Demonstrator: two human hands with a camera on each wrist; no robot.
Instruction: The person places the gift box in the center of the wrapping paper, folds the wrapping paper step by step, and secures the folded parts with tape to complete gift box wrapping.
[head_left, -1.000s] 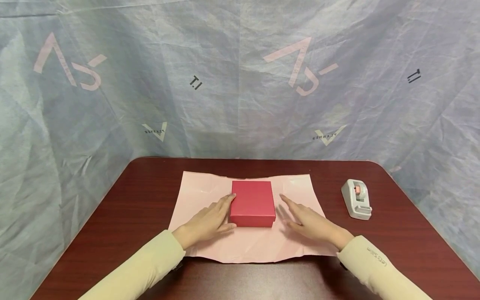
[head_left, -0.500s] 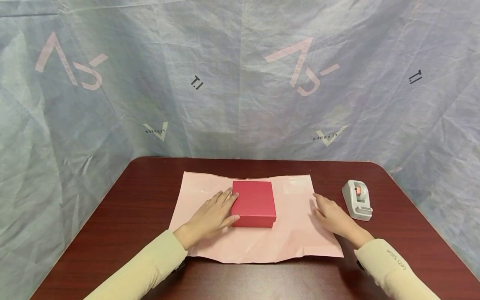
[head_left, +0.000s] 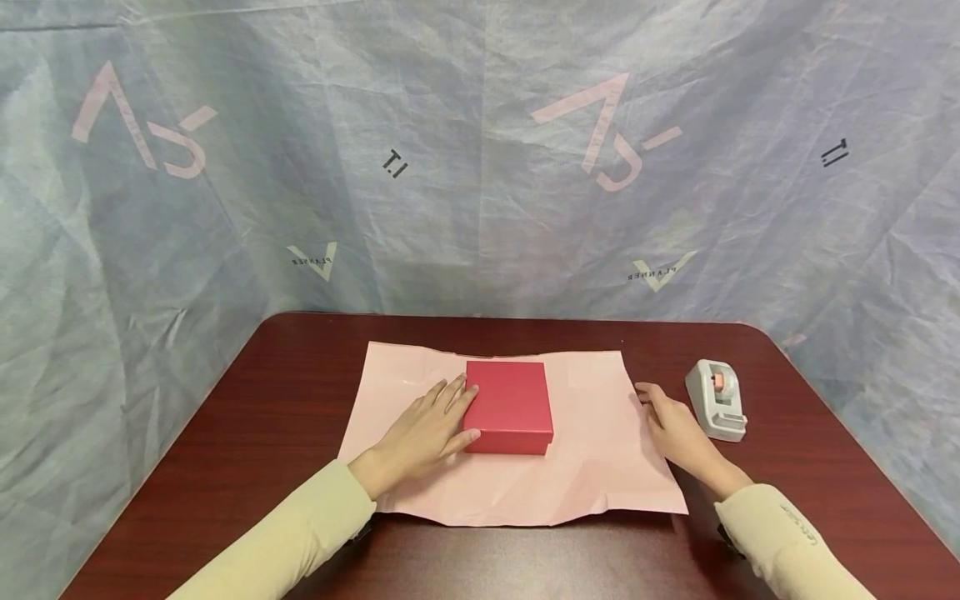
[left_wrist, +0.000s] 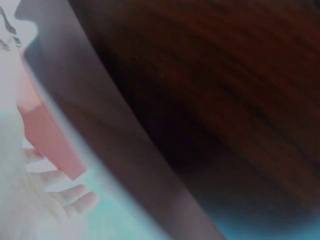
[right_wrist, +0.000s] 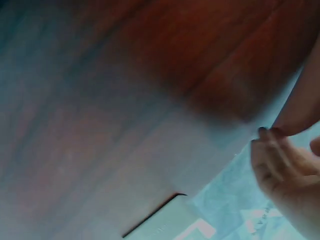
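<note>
A red lidded box [head_left: 510, 398] sits on a sheet of pale pink paper [head_left: 592, 467] in the head view. My left hand [head_left: 420, 433] rests against the box's left side, fingers spread, with fingertips on the lid's edge and the thumb near the front face. In the left wrist view, fingers [left_wrist: 75, 195] of that hand extend beside the reddish box [left_wrist: 50, 140]. At the paper's right edge is my right hand [head_left: 678, 433], its fingers loosely bent. The right wrist view shows its fingers [right_wrist: 270, 160] at the paper's edge [right_wrist: 302, 105], with the thumb apart from them.
A white tape dispenser [head_left: 716, 400] stands on the dark red-brown table [head_left: 225, 450], just right of my right hand. A grey-blue printed cloth [head_left: 480, 167] hangs behind and along both sides of the table.
My right hand has moved right, from beside the box to the paper's right edge, and its fingers have bent more. The left hand has shifted only slightly against the box, which stays in place.
</note>
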